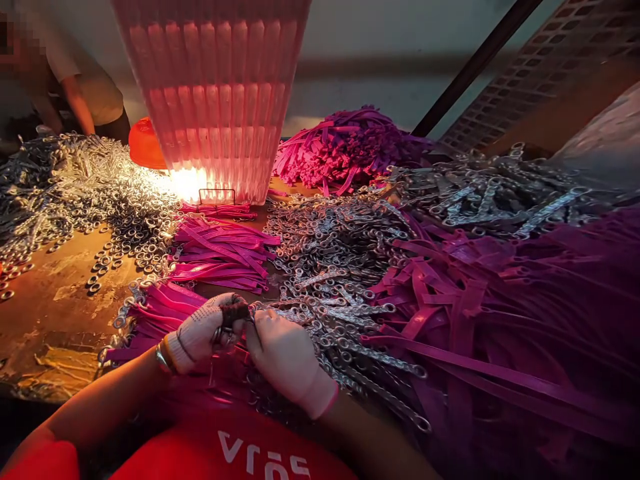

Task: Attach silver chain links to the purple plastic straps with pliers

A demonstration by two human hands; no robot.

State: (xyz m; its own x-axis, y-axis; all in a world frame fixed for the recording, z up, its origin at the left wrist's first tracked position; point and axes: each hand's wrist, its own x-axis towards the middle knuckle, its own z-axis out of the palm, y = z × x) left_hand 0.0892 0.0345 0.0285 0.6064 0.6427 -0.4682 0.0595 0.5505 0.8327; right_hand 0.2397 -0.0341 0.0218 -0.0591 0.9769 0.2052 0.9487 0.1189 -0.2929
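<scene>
Near the front edge of the table, my two hands meet, each in a whitish knit glove. My left hand (203, 333) is closed, with dark wrapping about its thumb or finger and small metal pieces showing at its fingers. My right hand (287, 353) is pinched shut against the left fingertips. A small metal part seems to lie between them, too hidden to name. Magenta straps (160, 317) with metal rings on their ends lie beside and under my left hand. A heap of silvery braided strips with ring ends (345, 313) spreads just beyond my right hand.
A glowing lamp with an orange shade (147, 143) stands behind a ribbed translucent panel (220, 100). More metal-ringed strips (75, 180) pile up at left, near another person's arm (77, 103). Magenta straps form a back heap (345, 147) and a large right-hand heap (500, 320).
</scene>
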